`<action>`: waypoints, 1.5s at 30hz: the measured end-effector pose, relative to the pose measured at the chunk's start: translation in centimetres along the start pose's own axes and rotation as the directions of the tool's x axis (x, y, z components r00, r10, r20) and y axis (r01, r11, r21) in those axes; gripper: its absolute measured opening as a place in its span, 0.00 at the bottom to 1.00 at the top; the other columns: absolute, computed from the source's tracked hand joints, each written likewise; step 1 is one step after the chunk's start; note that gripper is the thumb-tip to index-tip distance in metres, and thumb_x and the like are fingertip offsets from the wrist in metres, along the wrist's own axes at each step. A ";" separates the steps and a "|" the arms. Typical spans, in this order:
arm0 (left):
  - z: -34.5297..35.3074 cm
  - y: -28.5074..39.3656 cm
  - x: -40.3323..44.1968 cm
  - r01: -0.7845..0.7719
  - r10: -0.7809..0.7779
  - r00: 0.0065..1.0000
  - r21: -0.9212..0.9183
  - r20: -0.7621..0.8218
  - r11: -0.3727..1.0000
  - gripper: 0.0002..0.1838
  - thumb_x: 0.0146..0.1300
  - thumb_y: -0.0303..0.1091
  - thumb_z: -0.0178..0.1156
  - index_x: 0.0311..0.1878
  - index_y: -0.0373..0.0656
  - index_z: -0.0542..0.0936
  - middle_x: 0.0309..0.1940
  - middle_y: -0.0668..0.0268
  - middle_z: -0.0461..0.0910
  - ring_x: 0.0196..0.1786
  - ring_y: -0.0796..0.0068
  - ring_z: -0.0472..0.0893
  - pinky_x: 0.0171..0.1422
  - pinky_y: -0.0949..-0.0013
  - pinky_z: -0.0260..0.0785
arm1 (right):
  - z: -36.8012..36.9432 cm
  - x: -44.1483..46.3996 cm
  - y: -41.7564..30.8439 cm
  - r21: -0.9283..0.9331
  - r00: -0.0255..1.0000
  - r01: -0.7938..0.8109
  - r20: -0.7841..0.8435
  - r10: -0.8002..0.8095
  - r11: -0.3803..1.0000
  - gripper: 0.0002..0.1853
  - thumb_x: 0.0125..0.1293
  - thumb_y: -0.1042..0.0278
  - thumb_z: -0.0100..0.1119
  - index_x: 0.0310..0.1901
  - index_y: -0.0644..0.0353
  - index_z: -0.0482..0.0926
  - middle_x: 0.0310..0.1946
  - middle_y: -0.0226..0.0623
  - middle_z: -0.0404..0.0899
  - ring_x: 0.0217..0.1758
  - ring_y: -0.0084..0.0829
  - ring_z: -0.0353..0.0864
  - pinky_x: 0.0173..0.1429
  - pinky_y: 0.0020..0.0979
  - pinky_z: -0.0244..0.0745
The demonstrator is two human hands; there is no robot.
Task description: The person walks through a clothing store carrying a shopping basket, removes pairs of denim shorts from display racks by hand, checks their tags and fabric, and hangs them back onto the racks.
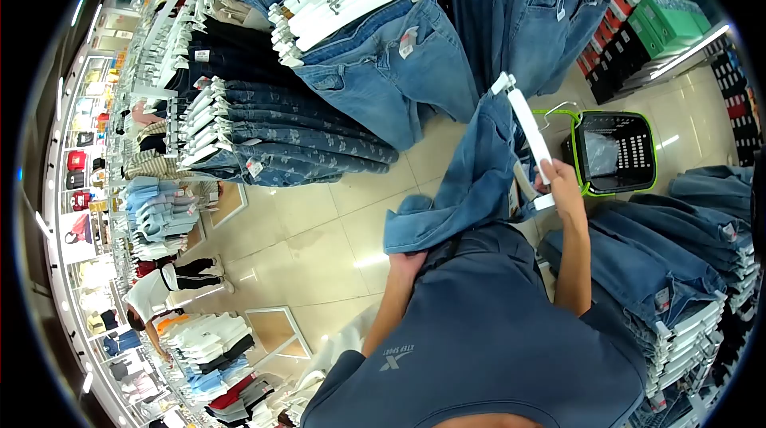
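A pair of blue jeans [467,177] stretches across in front of my body, its waist end clipped to a white hanger [528,129]. My right hand [562,187] is closed around the lower part of the hanger's bar, near one clip. The metal hook of the hanger points toward the right. My left hand [408,263] is under the leg end of the jeans, its fingers hidden behind the denim, so its grip does not show. A black shopping basket [650,161] with a green rim and handle stands on the floor beyond my right hand, with a clear plastic item inside.
Racks of hanging jeans [375,69] stand ahead, with patterned denim [295,141] to the left. More folded-over jeans [638,248] hang close on my right. Green shoe boxes [666,25] are stacked at the far right. Another person [155,292] stands among clothes racks at the left.
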State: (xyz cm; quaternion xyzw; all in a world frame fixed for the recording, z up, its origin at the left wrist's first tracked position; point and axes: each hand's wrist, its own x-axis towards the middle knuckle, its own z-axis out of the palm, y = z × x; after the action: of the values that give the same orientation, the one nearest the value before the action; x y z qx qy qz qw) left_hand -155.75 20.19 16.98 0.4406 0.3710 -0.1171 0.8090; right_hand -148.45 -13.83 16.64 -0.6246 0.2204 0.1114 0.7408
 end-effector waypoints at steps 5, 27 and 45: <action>-2.8 -3.4 1.5 0.102 -0.142 0.990 -0.614 -0.017 0.783 0.24 0.70 0.48 0.38 0.61 0.45 0.72 0.64 0.60 0.68 0.65 0.59 0.67 0.71 0.52 0.57 | 1.8 -0.6 0.5 0.067 0.993 -0.068 0.101 0.061 0.995 0.14 0.69 0.60 0.52 0.36 0.65 0.76 0.21 0.30 0.74 0.22 0.19 0.69 0.29 0.21 0.64; 4.1 7.5 3.4 -0.379 0.228 0.924 0.821 0.308 0.427 0.32 0.68 0.41 0.44 0.73 0.47 0.48 0.41 0.40 0.76 0.39 0.43 0.77 0.48 0.57 0.67 | 13.8 0.6 -5.1 0.381 0.945 -0.309 0.223 0.238 0.871 0.12 0.64 0.61 0.58 0.29 0.56 0.69 0.20 0.26 0.68 0.25 0.21 0.69 0.31 0.24 0.66; 0.6 14.5 5.8 -0.656 0.029 0.749 0.748 0.662 -0.101 0.45 0.47 0.70 0.61 0.54 0.40 0.66 0.36 0.43 0.78 0.41 0.41 0.78 0.43 0.52 0.69 | 28.7 -0.6 -1.4 0.467 0.960 -0.279 0.107 0.260 0.839 0.13 0.65 0.57 0.54 0.40 0.57 0.65 0.32 0.31 0.71 0.34 0.24 0.69 0.39 0.27 0.65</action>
State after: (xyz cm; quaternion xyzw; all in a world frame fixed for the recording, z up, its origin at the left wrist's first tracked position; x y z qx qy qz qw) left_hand -143.93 28.94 22.16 0.9107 -0.1501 -0.2103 0.3223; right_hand -142.94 13.93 21.63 -0.3832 0.3119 0.1690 0.8528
